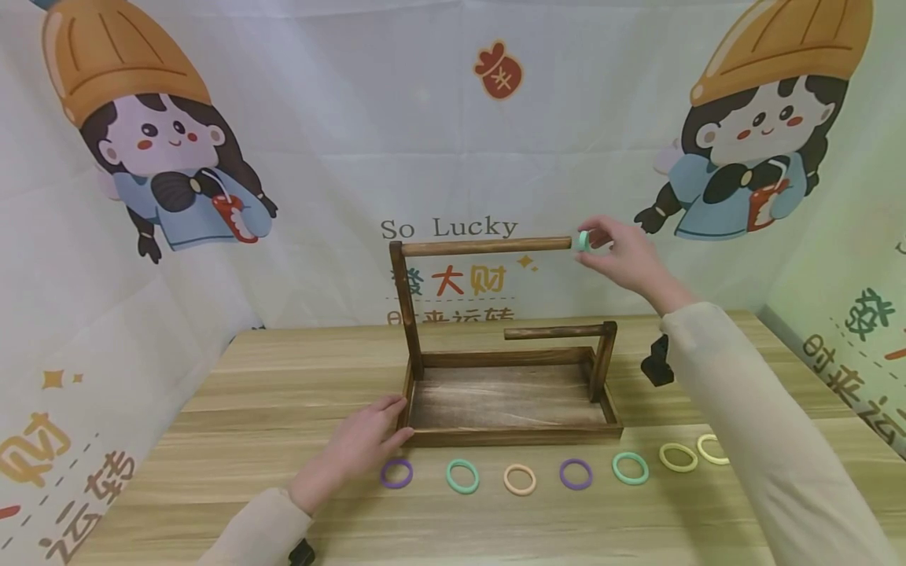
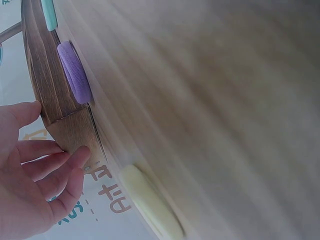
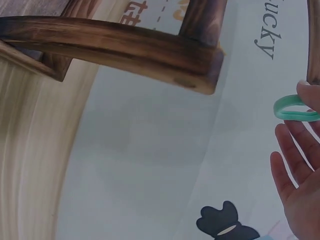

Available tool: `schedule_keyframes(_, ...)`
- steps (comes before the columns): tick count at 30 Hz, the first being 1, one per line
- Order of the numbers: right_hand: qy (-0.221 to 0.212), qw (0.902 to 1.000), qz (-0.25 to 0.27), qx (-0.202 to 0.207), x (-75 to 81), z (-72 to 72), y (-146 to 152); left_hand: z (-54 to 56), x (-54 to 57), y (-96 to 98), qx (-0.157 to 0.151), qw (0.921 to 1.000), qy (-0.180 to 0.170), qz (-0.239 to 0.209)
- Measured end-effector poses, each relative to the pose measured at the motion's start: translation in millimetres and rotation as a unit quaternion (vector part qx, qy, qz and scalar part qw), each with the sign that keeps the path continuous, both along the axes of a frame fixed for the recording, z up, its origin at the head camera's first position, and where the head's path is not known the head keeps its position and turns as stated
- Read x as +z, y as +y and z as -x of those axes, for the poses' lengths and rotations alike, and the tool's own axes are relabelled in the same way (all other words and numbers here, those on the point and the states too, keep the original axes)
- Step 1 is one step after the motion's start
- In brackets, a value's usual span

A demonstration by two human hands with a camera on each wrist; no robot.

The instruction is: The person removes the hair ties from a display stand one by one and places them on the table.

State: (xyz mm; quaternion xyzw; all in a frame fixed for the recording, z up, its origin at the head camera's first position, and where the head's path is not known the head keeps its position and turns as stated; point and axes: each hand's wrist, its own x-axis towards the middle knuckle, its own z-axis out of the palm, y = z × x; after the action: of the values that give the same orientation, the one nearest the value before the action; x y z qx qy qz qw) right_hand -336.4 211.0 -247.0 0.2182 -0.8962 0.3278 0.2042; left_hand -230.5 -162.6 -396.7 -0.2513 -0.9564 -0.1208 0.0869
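Observation:
A dark wooden tray [image 1: 510, 437] carries two horizontal bars. My right hand [image 1: 623, 253] pinches a mint-green ring [image 1: 583, 240] between thumb and fingertips, right at the free end of the upper bar [image 1: 488, 247]. In the right wrist view, the ring [image 3: 295, 115] is held near the bar [image 3: 314, 45], with the other fingers spread below. My left hand [image 1: 357, 440] holds the tray's front left corner, thumb at the rim and fingers against the end wall [image 2: 77, 135]. The lower bar [image 1: 555, 332] has no rings on it.
Along the tray's front lie purple [image 1: 396, 473], green [image 1: 462, 476], orange [image 1: 520, 479], purple [image 1: 576, 474], green [image 1: 630, 468] and yellow rings [image 1: 678, 457]; the right sleeve [image 1: 757, 417] partly covers another yellow ring [image 1: 712, 449]. A printed cloth [image 1: 340, 102] hangs behind the table [image 1: 283, 385].

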Motion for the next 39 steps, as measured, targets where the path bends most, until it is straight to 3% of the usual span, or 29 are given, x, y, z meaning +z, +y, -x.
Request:
schedule_keyframes(8,-0.022,0.9966,0.078,-0.013,-10.9,-7.9,15,0.8,0.2,0.0,-0.001,1.0,0.003,-0.001)
schedule_keyframes(16,-0.039,0.9915,0.12,-0.031,-23.8,-19.0,29,1.8,-0.7,-0.3,0.002,1.0,0.002,-0.002)
schedule_keyframes(27,-0.056,0.9895,0.127,-0.04,-49.2,-37.5,52,0.4,0.8,0.1,0.0,1.0,0.003,-0.005)
schedule_keyframes(39,-0.051,0.9868,0.154,-0.008,-72.3,-54.6,74,1.4,-0.6,0.2,0.001,1.0,0.003,-0.006)
